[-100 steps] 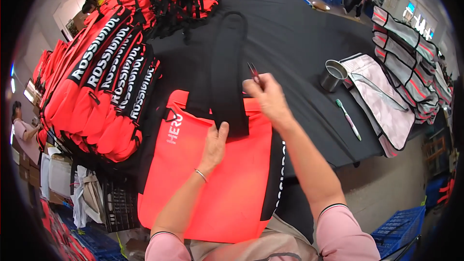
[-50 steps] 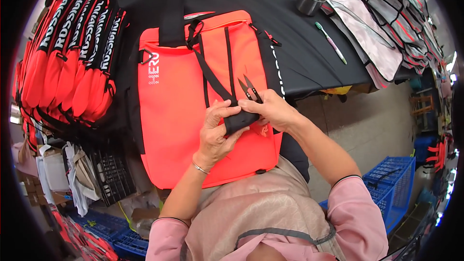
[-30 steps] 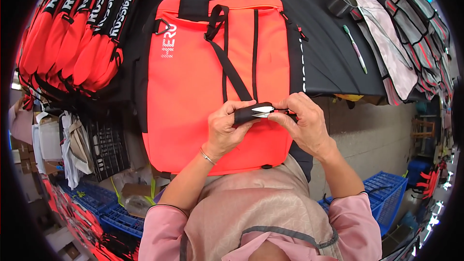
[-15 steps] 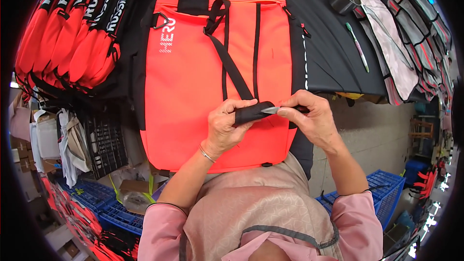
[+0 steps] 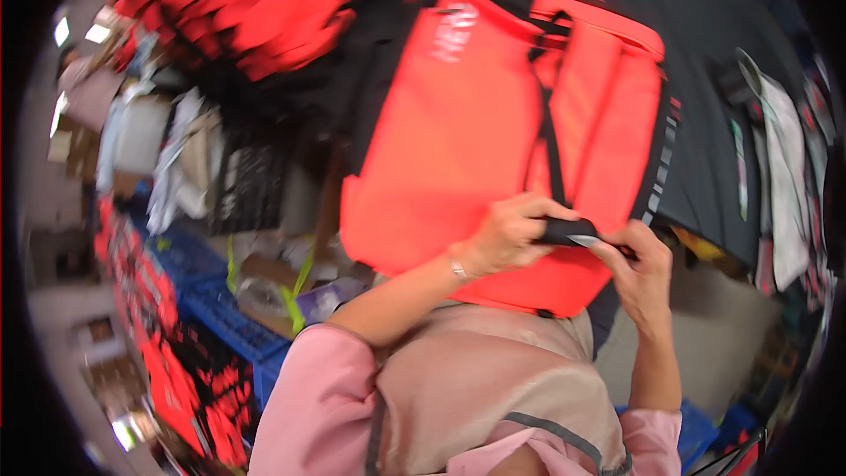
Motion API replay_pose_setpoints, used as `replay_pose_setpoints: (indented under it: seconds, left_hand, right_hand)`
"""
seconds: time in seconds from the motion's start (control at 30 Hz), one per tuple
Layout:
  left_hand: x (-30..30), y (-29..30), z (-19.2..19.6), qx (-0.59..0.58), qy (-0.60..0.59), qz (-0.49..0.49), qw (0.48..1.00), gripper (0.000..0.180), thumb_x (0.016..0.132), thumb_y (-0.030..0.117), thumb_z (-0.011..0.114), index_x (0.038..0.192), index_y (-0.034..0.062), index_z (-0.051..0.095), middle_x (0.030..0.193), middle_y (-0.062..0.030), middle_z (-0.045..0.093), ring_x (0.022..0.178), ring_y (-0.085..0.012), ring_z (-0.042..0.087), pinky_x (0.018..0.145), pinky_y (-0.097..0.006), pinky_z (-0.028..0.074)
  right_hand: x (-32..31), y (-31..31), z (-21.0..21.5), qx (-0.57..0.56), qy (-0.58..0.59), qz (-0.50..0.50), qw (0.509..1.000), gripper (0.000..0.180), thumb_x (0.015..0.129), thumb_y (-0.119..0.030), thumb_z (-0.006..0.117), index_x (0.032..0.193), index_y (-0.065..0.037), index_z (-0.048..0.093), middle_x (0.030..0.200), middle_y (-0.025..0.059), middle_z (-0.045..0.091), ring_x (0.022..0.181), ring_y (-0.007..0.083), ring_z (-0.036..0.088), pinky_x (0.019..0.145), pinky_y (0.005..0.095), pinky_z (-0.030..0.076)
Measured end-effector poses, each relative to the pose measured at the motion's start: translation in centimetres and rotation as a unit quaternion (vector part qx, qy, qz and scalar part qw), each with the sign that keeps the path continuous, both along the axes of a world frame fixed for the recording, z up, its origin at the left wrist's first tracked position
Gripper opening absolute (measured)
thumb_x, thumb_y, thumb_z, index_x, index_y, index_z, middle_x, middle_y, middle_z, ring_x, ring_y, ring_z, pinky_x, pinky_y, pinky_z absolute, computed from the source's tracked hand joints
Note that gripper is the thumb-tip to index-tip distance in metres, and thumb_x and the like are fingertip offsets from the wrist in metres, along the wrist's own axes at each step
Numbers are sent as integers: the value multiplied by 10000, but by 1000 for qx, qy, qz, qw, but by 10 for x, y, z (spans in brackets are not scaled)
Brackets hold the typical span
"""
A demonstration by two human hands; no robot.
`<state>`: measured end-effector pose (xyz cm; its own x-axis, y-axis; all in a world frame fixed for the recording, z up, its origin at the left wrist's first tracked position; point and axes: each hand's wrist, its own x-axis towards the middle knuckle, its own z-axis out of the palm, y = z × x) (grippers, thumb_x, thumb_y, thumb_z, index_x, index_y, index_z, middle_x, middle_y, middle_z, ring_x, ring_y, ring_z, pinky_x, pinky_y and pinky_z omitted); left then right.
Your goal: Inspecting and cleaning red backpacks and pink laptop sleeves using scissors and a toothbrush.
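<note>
Two bare hands work close together over a large red bag (image 5: 458, 150) with black sides, seen from afar through the head camera I run. On the near right of the bag, the left hand (image 5: 513, 231) is clamped around a black padded wrap (image 5: 555, 231), fingers curled over it from the left. The right hand (image 5: 641, 260) is pinched on a pair of small snips (image 5: 582, 240), whose pale blade points left against the wrap; motion blur keeps me from telling whether it cuts into the fabric. A narrow black strap (image 5: 550, 137) runs down the bag from its far end toward the left hand. The bag lies slanted, far end leaning right, near edge beside the wearer's beige apron (image 5: 502, 357), its far part on a black-covered table (image 5: 709, 172).

At far left I see a blurred pile of red bags (image 5: 238, 0); at far right, a pale fabric piece (image 5: 784, 185) and, just left of it, a slim toothbrush (image 5: 739, 159). Left of the bag stands a dark crate (image 5: 251, 181), with blue crates (image 5: 216, 304) nearer. Another person (image 5: 88, 79) in pink appears at the far left edge, too blurred for detail.
</note>
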<state>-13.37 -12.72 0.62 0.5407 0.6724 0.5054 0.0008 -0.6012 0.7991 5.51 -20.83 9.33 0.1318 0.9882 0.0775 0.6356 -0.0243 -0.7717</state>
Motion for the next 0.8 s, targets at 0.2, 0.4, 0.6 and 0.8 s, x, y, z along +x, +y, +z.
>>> replay_pose_setpoints:
  seconds: [0.2, 0.4, 0.6, 0.8]
  left_hand:
    - [-10, -11, 0, 8, 13, 42, 999, 288, 668, 16, 764, 945, 87, 729, 984, -19, 687, 835, -208, 659, 724, -318, 539]
    - [-38, -38, 9, 12, 134, 49, 990, 352, 756, -36, 563, 1028, 102, 740, 1532, -254, 242, 1364, -421, 318, 1114, -490, 296]
    - [-70, -75, 11, -364, -23, 109, 925, 448, 853, -106, 392, 1285, -53, 500, 1410, -235, 426, 1137, -233, 599, 933, -349, 506]
    - [-51, -56, 43, -625, 17, -44, 779, 339, 975, 103, 551, 1282, -19, 476, 1156, -99, 628, 922, -150, 646, 817, -314, 566]
  right_hand:
    - [2, -7, -21, -16, 18, 14, 1000, 133, 785, -26, 726, 838, 22, 615, 709, 29, 534, 637, 110, 479, 575, 256, 391]
    - [2, 1, -27, -95, 264, -78, 957, 280, 833, -65, 669, 1095, -17, 582, 813, -38, 552, 673, 37, 435, 613, 197, 387]
    - [-40, 22, -23, -170, 418, -8, 892, 464, 863, -157, 682, 1262, 21, 525, 944, 45, 647, 611, 23, 416, 561, 165, 371]
    - [-34, 9, -26, -164, 554, 79, 812, 419, 922, -215, 654, 1257, 15, 554, 988, 101, 693, 599, 16, 462, 510, 170, 370]
